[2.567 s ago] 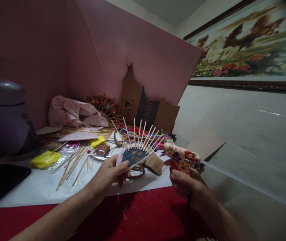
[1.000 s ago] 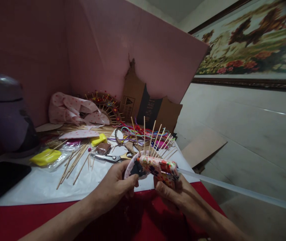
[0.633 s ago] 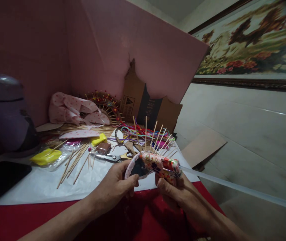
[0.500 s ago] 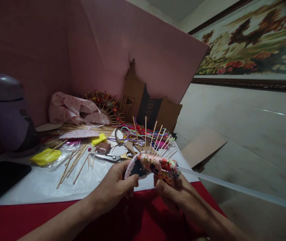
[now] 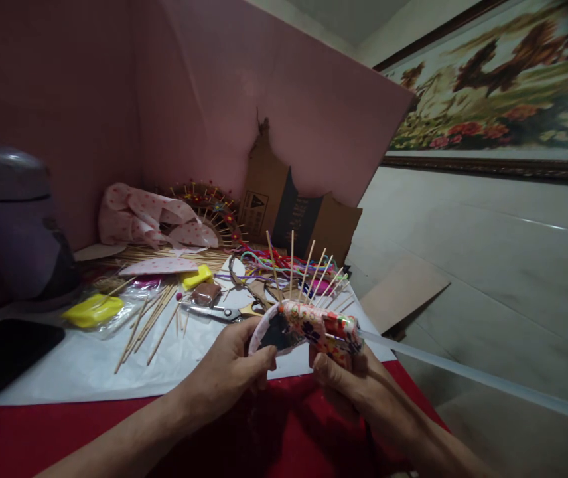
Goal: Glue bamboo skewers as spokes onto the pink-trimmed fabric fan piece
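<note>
My left hand (image 5: 237, 362) is closed on the edge of a curved piece (image 5: 264, 330) with a pale pink rim and a dark inner face. Several thin wooden sticks (image 5: 292, 269) fan upward from behind it. My right hand (image 5: 351, 385) is wrapped round a flower-patterned glue gun (image 5: 308, 320), whose front end lies against or just over the curved piece. A long translucent glue stick (image 5: 463, 367) runs out of the gun's back to the right. The gun hides its own nozzle and part of the piece.
Scissors (image 5: 214, 312), loose wooden sticks (image 5: 149, 322), yellow clay packs (image 5: 93, 311) and a phone (image 5: 10, 362) lie on the white sheet (image 5: 79, 378). Behind are coloured pipe cleaners (image 5: 288, 262), pink dotted cloth (image 5: 125, 212) and torn cardboard (image 5: 264, 186). A purple container (image 5: 15, 232) stands left.
The glue gun and my right hand have shifted slightly to the right. The fan of sticks has also moved a little right. Both hands keep their grips.
</note>
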{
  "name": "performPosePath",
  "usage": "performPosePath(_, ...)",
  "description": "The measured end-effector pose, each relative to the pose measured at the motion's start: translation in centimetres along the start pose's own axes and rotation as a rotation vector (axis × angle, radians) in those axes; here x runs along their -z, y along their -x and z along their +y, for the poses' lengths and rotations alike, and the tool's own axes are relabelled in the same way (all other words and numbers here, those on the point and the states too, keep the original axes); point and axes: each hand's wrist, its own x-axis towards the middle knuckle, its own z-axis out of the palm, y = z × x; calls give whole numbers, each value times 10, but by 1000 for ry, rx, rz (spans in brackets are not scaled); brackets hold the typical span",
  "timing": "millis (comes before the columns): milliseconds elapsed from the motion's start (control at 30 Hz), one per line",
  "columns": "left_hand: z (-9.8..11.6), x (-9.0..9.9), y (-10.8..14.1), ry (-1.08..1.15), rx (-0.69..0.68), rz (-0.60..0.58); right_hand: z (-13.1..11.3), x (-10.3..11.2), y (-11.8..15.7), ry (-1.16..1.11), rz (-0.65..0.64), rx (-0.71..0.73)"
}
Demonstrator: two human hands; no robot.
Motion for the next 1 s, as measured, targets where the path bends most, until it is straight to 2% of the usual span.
performPosePath(200,0,0,-1,13,2,15,0,1,3,-17,-3,9)
performPosePath(433,-2,2,-2,32,-2,25,1,0,2,69,-35,28)
performPosePath(1000,0,1,-2,29,-11,28,4,-2,4,69,-14,11)
